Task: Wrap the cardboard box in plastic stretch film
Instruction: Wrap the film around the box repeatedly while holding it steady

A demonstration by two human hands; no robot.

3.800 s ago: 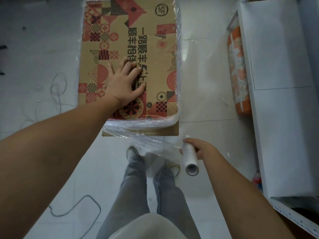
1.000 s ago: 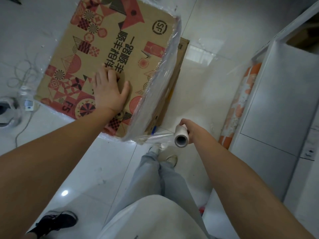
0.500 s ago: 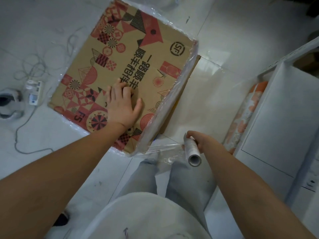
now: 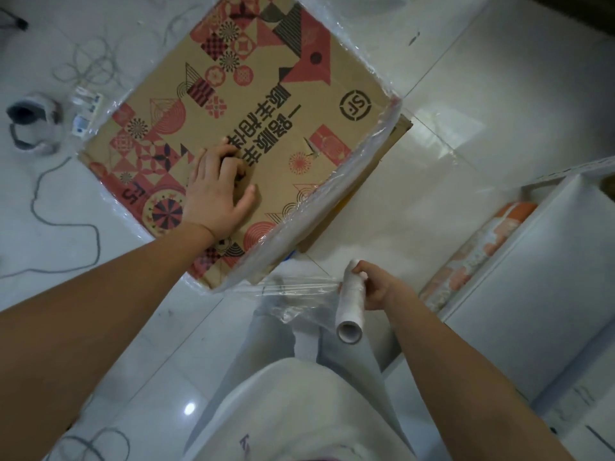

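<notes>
A brown cardboard box (image 4: 266,104) with red and black patterns stands on the white floor, turned diagonally, with clear film bunched along its sides. My left hand (image 4: 216,191) presses on the box top, fingertips bent against the cardboard. My right hand (image 4: 376,287) grips a white roll of stretch film (image 4: 349,307) below the box's near corner. A taut sheet of clear film (image 4: 299,287) runs from the roll to that corner.
A white cabinet (image 4: 549,277) stands at the right, with an orange-and-white patterned roll (image 4: 479,251) lying against its base. At the left lie a power strip (image 4: 83,111), grey cables (image 4: 66,227) and a round grey device (image 4: 30,121). My legs are below the roll.
The box appears turned further clockwise in view. My right hand has pulled the roll down and right, stretching more film from the near corner. My left hand stays on the box top.
</notes>
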